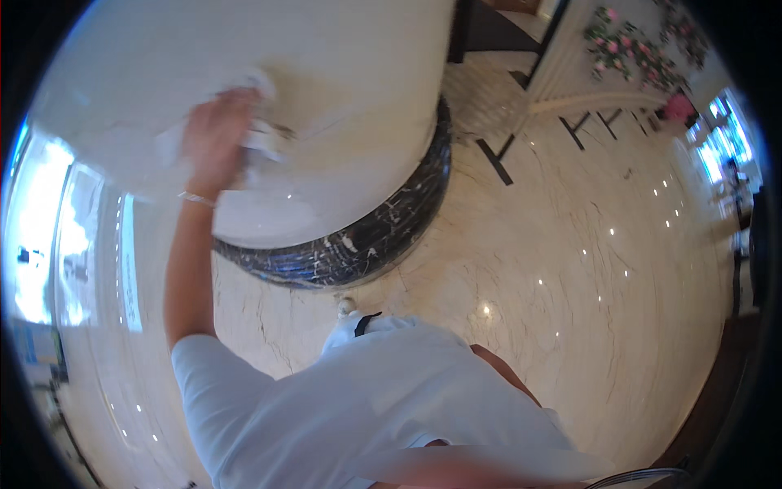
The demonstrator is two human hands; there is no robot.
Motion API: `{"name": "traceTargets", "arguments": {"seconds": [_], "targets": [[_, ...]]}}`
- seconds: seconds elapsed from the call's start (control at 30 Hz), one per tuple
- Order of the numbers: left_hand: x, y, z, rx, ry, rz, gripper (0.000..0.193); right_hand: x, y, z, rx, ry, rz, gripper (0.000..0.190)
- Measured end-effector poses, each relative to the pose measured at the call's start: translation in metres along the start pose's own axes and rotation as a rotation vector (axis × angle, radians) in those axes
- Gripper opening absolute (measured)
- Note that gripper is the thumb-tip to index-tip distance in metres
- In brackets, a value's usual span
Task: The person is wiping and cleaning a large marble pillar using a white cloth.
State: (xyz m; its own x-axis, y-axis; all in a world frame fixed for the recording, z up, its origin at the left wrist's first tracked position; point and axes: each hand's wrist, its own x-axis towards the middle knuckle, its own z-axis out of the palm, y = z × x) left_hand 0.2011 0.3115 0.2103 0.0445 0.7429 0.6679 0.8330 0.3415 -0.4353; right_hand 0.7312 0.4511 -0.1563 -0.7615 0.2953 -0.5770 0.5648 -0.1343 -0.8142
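Observation:
My left hand (pixel 220 137) is stretched forward over a glossy white curved surface (pixel 354 140). It is blurred and bears down on a crumpled white cloth (pixel 266 143), whose edges stick out on both sides of the fingers. A thin bracelet (pixel 197 198) circles that wrist. My right hand is out of view; only part of the right arm (pixel 504 373) shows beside the white shirt.
Dark veined marble (pixel 366 244) forms the curved base under the white surface. Polished cream marble floor (pixel 550 244) surrounds it. At the upper right stand a pale panel with pink flowers (pixel 629 49) and black floor supports (pixel 496 160). Bright windows (pixel 43 232) are at the left.

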Motion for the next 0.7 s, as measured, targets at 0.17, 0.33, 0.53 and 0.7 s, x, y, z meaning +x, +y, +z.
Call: {"name": "traceTargets", "arguments": {"seconds": [0.17,0.33,0.53,0.7], "targets": [[0.032,-0.045,-0.040,0.109,0.501,-0.319,0.041,-0.020,0.022,0.009,0.010,0.142,-0.285,0.014],[0.028,-0.020,-0.006,0.148,0.621,-0.162,0.041,-0.036,0.051,0.016,-0.008,0.204,-0.021,0.018],[0.012,-0.004,0.001,0.168,0.562,-0.198,0.045,-0.033,0.055,0.033,0.080,0.178,-0.202,0.020],[0.011,-0.001,0.003,0.143,0.511,-0.227,0.042,-0.016,0.050,0.062,-0.616,0.579,0.528,0.026]]}}
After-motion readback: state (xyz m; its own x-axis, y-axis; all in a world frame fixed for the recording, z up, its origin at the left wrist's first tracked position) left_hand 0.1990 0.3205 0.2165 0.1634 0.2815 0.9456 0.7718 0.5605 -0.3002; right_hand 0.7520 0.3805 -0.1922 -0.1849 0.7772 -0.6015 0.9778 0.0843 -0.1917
